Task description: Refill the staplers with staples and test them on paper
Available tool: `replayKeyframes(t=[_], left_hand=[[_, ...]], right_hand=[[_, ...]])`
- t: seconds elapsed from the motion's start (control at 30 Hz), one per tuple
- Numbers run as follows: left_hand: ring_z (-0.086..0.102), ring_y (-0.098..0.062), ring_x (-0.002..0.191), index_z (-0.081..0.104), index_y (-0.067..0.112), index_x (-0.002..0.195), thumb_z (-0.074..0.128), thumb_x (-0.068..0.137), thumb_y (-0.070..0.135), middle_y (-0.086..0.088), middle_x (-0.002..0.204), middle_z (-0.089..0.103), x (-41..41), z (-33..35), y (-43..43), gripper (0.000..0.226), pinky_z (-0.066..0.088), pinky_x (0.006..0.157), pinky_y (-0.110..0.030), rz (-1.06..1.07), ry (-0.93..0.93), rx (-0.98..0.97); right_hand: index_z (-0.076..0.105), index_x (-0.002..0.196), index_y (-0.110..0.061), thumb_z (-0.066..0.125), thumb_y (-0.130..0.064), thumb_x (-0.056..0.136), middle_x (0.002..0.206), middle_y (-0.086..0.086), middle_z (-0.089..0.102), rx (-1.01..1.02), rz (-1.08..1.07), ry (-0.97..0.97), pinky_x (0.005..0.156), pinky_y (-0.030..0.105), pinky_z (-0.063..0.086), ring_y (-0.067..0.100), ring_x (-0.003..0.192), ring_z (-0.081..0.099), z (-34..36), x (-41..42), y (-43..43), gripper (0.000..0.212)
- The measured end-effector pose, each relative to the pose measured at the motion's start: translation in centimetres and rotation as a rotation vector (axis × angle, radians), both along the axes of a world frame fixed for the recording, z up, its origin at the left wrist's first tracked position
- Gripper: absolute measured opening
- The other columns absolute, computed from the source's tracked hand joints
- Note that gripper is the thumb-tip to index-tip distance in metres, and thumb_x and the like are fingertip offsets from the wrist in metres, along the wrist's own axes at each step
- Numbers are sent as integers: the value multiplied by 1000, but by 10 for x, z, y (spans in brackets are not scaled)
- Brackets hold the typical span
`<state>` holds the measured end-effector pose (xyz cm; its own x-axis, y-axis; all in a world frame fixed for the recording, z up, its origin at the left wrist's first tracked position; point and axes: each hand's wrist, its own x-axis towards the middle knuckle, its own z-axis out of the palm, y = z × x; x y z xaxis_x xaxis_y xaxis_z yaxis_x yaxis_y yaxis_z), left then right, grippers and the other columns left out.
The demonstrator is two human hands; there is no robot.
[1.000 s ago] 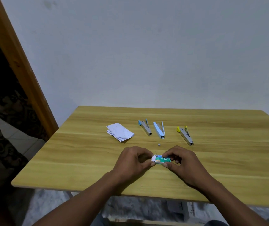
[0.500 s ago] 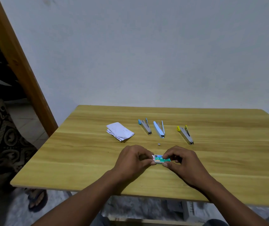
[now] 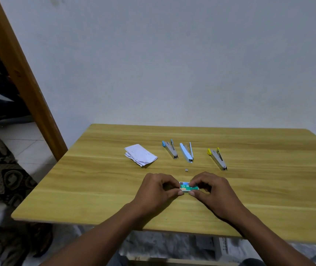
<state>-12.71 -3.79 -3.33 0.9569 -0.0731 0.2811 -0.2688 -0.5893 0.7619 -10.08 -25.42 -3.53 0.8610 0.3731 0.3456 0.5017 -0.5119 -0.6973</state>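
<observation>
A small green staple box point(image 3: 188, 187) lies near the front middle of the wooden table point(image 3: 268, 189). My left hand point(image 3: 158, 191) pinches its left end, and my right hand point(image 3: 213, 191) pinches its right part. Behind the hands lie three staplers: a blue-tipped metal one point(image 3: 170, 149), a light blue one point(image 3: 187, 152) lying open, and a yellow-tipped metal one point(image 3: 217, 159). A folded stack of white paper point(image 3: 141, 155) rests left of the staplers. A tiny strip of staples point(image 3: 186, 170) sits just behind the box.
A wooden door frame point(image 3: 19, 70) slants up at the left, with patterned carpet point(image 3: 5, 175) on the floor beside the table. A plain white wall stands behind the table. A cardboard box point(image 3: 220, 246) shows under the table's front edge.
Both hands stay on the staple box. The white inner tray that stuck out at the box's left end a second ago now shows much less.
</observation>
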Motion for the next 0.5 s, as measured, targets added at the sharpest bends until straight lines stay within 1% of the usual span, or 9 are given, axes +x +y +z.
replayKeyframes(t=[0.13, 0.27, 0.33, 0.4, 0.47, 0.5], left_hand=[[74, 1, 79, 79, 22, 85, 91, 74, 26, 7, 87, 79, -2, 0, 0, 16, 62, 68, -32, -1, 37, -26], [72, 3, 78, 79, 22, 89, 88, 78, 25, 7, 89, 79, -2, 3, -1, 15, 62, 68, -27, 0, 42, 21], [72, 1, 77, 79, 22, 89, 87, 79, 25, 8, 87, 79, -3, 2, -1, 14, 61, 67, -28, -3, 37, 28], [72, -2, 76, 78, 23, 88, 87, 78, 27, 9, 83, 77, -3, 5, 0, 14, 61, 66, -31, -11, 41, 58], [70, -3, 74, 76, 25, 87, 86, 78, 31, 10, 80, 76, 2, 13, 4, 14, 60, 66, -31, -84, 76, 92], [70, -4, 74, 76, 25, 87, 85, 79, 34, 10, 80, 76, 4, 17, 4, 15, 60, 68, -31, -131, 80, 131]], right_hand=[[75, 91, -29, 84, -19, 76, 90, -17, 70, -23, -19, -7, 64, 14, 45, 6, 83, 63, -1, 1, 1, 20], [75, 90, -29, 85, -18, 75, 90, -17, 71, -9, -30, -3, 66, 20, 50, 7, 83, 65, 0, 0, 2, 21], [76, 89, -30, 86, -18, 73, 89, -16, 71, 10, -36, 11, 68, 27, 54, 8, 82, 66, -1, -1, 2, 22], [76, 88, -29, 86, -17, 73, 89, -15, 72, 9, -52, 10, 69, 29, 56, 8, 82, 66, -1, -3, 4, 22], [75, 88, -31, 86, -21, 72, 89, -15, 71, -3, -56, 42, 68, 30, 56, 8, 81, 65, 4, -1, 4, 21], [75, 87, -31, 87, -25, 72, 89, -15, 70, -14, -56, 40, 67, 28, 55, 6, 81, 64, 7, -2, 6, 20]])
